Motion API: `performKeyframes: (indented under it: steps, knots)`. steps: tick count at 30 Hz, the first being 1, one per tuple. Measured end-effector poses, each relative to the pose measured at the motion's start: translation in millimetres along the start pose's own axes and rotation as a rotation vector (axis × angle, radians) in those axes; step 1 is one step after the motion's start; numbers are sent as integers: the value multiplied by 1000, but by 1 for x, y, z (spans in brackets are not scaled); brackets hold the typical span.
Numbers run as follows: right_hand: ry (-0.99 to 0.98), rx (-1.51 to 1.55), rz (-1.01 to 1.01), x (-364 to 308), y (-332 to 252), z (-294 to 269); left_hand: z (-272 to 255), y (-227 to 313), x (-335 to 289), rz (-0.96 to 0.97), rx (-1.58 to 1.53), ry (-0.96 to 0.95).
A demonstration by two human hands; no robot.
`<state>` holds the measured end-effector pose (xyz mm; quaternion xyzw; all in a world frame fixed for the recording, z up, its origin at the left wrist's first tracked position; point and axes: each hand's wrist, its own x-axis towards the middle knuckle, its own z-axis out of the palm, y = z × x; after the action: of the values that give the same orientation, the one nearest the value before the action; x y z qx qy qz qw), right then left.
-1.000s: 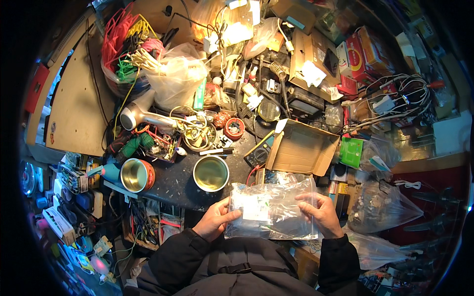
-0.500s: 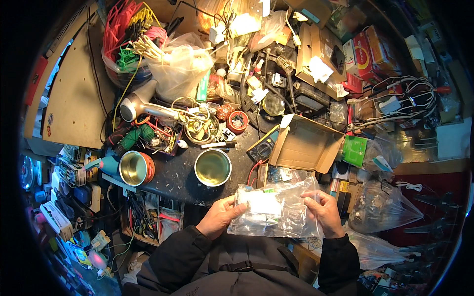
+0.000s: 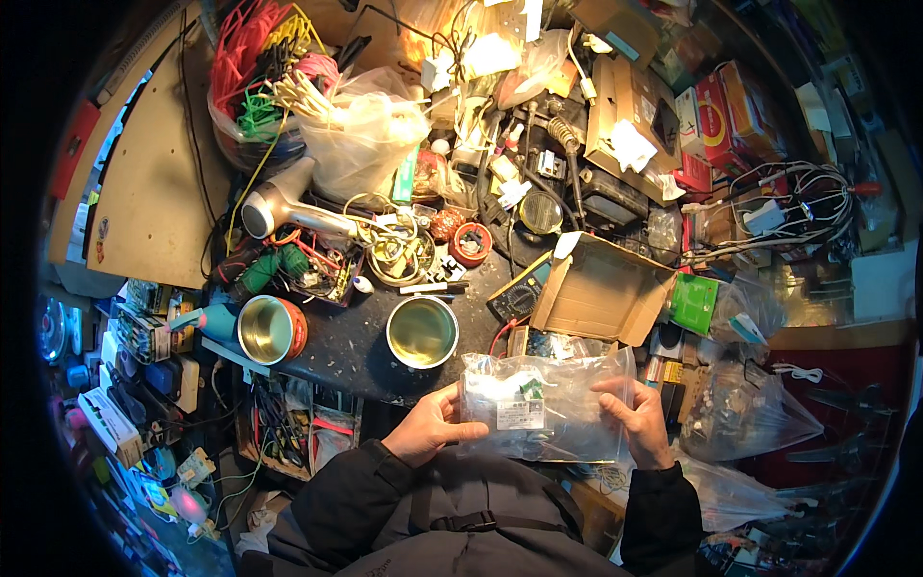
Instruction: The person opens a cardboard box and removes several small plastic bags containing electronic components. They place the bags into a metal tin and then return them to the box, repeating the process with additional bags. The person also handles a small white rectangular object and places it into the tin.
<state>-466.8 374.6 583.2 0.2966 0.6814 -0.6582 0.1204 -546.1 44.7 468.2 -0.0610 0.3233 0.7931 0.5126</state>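
Observation:
A clear plastic bag (image 3: 577,423) is stretched between my two hands, just off the bench's near edge. My left hand (image 3: 435,426) pinches its left side, thumb on the front. Gripping the right side is my right hand (image 3: 638,419), some fingers behind the plastic. Inside the bag, toward its left, sit a white printed label (image 3: 520,413) and a small green piece (image 3: 532,388), too small to name. Beyond the bag an open cardboard box (image 3: 598,293) lies with its lid up. A metal-lined tin (image 3: 422,332) stands left of the box.
A second tin (image 3: 269,330), orange outside, stands at the bench's left near edge, beside a hair dryer (image 3: 293,213) and tangled wires. A multimeter (image 3: 520,291) leans by the box. Plastic bags (image 3: 745,409) hang at the right. Wire-filled bags (image 3: 361,135) stand at the back.
The bag has turned and flattened, so its label and green piece show more clearly, with less glare. My hands keep their hold. The whole view has shifted slightly.

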Motion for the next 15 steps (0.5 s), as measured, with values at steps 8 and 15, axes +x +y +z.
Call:
performKeyframes:
  steps: [8,15]
  knots:
    - [-130,-339,-36,-7,-12,24,5,-6,3,161,175,123]
    - [-118,-511,-149,-20,-7,71,10,-19,14,271,274,309]
